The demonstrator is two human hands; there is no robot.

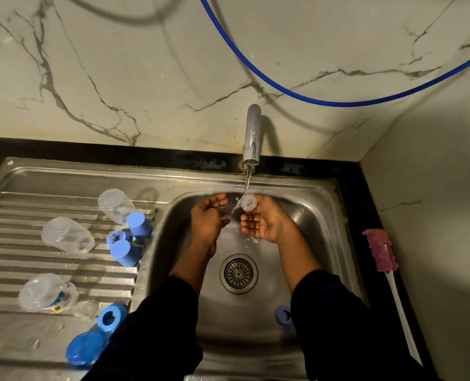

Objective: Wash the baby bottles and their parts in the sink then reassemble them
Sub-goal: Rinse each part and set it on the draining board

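Note:
My right hand (261, 220) holds a clear silicone nipple (248, 201) at its fingertips under the running water from the tap (252, 136). My left hand (209, 215) hovers beside it over the sink basin (305, 215), fingers loosely curled and holding nothing. Three clear bottles lie on the draining board: one at the back (115, 205), one in the middle (67, 235), one near the front (46, 294). Blue caps (138, 224) (125, 253) and a blue ring (112, 317) lie by the basin's left rim. Another blue ring (282, 315) sits in the basin, partly hidden by my right sleeve.
A pink bottle brush (381, 253) with a white handle lies on the black counter to the right of the sink. A blue round lid (85, 349) rests at the front of the draining board. The drain (238, 274) is in the basin's middle. A blue hose (310, 96) hangs across the wall.

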